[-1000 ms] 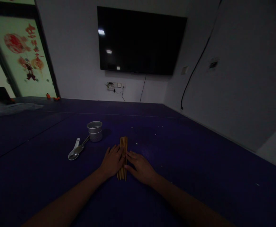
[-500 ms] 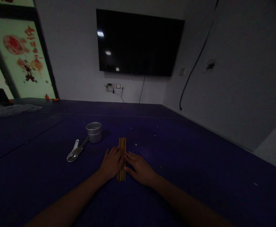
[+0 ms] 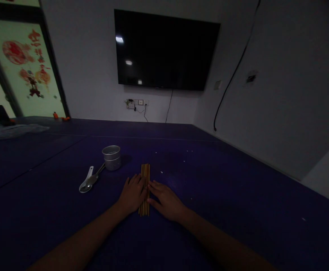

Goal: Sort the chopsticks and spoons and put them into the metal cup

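A row of chopsticks (image 3: 145, 170) lies side by side on the dark blue surface (image 3: 226, 195), their ends pointing away from me. My left hand (image 3: 133, 194) rests flat over their left side, fingers stretched out and covering the middle. From the right, my right hand (image 3: 164, 199) touches the row's edge with its fingertips, fingers extended and thumb apart. Neither hand is wrapped round the chopsticks. Left of them stands a metal cup (image 3: 112, 158), upright. Beside it a metal spoon (image 3: 92, 181) lies partly over a white spoon (image 3: 89, 173).
Small white scraps (image 3: 161, 172) are scattered to the right. A crumpled plastic sheet (image 3: 14, 130) lies at the far left. Beyond the surface, a black television (image 3: 167, 51) hangs on the wall, and a dark cable (image 3: 232, 75) dangles down at the right.
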Action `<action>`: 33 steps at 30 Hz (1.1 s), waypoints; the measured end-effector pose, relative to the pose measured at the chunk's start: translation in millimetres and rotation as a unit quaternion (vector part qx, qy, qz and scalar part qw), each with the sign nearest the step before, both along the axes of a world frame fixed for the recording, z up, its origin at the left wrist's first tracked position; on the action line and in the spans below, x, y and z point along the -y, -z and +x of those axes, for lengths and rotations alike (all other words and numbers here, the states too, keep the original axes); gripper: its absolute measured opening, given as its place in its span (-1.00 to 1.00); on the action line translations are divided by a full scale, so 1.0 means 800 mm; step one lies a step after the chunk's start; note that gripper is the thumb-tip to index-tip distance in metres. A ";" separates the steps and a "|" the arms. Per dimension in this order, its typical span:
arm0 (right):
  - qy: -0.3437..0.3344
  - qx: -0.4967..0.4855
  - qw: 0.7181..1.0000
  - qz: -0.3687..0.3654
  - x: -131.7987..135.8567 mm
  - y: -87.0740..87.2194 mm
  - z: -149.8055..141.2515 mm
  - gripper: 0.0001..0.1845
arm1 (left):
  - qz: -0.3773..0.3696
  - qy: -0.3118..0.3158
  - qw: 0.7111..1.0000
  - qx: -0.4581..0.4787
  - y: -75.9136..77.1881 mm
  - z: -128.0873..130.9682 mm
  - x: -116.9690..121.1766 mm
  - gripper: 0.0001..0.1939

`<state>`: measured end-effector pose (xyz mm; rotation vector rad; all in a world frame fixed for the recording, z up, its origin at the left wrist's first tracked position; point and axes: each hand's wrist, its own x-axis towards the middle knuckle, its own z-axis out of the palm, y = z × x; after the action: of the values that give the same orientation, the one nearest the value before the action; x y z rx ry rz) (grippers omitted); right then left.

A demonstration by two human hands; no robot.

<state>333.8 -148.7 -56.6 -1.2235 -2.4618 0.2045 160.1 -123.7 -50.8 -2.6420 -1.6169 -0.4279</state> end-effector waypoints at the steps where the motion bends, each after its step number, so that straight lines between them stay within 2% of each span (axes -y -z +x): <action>1: 0.000 0.000 1.000 0.000 0.000 0.000 0.000 -0.44 | -0.002 -0.001 1.000 -0.001 0.000 0.000 0.000 -0.53; 33: 0.007 0.012 1.000 -0.004 -0.001 0.003 -0.002 -0.42 | 0.014 0.002 1.000 0.001 0.007 -0.002 -0.004 -0.53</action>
<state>332.1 -148.0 -58.6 -1.2525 -2.4748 0.1980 158.3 -120.2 -56.7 -2.6264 -1.5947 -0.4486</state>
